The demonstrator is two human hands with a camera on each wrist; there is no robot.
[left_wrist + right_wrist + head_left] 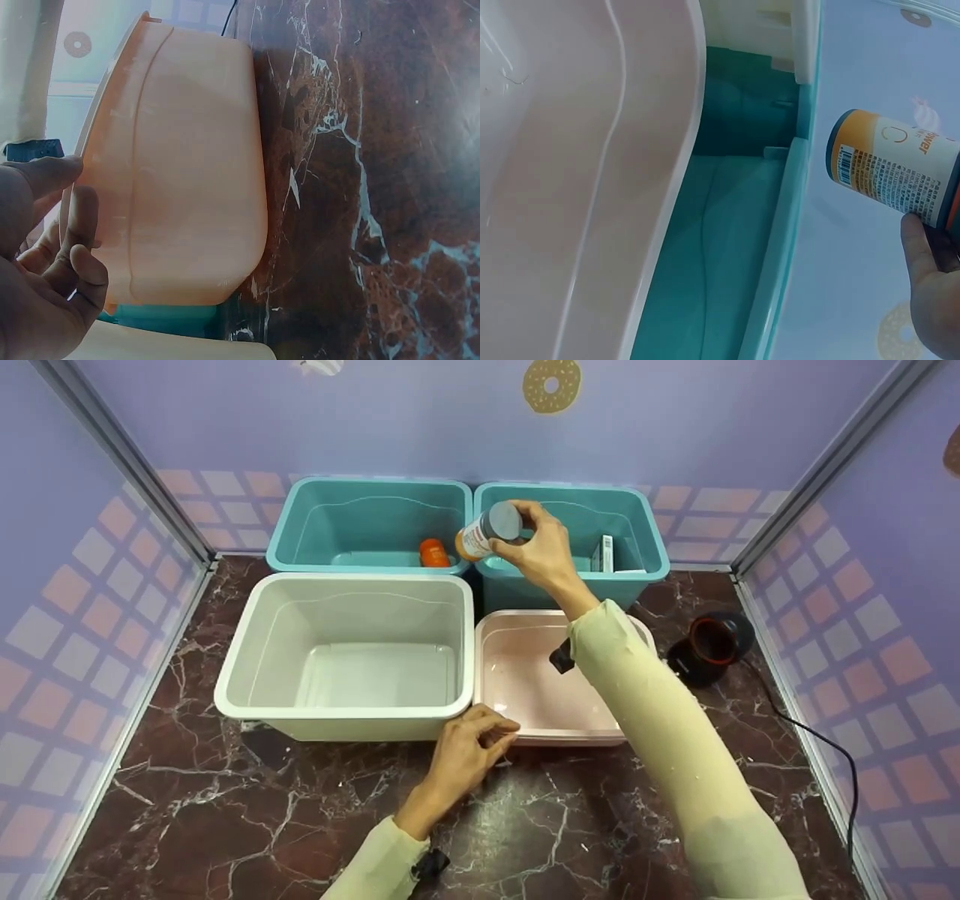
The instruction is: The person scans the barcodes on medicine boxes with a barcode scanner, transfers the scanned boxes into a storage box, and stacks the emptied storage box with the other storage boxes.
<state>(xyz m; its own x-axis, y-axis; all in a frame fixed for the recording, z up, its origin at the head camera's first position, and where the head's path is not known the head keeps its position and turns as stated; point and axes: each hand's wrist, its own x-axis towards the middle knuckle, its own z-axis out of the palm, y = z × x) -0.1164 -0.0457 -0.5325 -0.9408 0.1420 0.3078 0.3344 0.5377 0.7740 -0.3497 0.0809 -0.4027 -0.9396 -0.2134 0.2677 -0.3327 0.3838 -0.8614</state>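
Note:
My right hand [546, 551] grips a round bottle [478, 538] with a grey lid and a white and orange label. It is tilted above the inner edges of the two teal bins; the right wrist view shows the bottle's barcode [845, 165] side. My left hand [466, 750] is at the near-left corner of the pink bin [577, 733], fingers curled at its rim. Those fingers also show against the bin's outer wall in the left wrist view. An orange object [433, 553] lies in the left teal bin [367, 568].
A white bin [345, 712] stands left of the pink one. The right teal bin [656, 536] contains a small white box [606, 553]. On the right side, a black object with a red-rimmed opening [712, 641] stands by a black cable [817, 733]. Walls enclose the marbled surface [225, 817].

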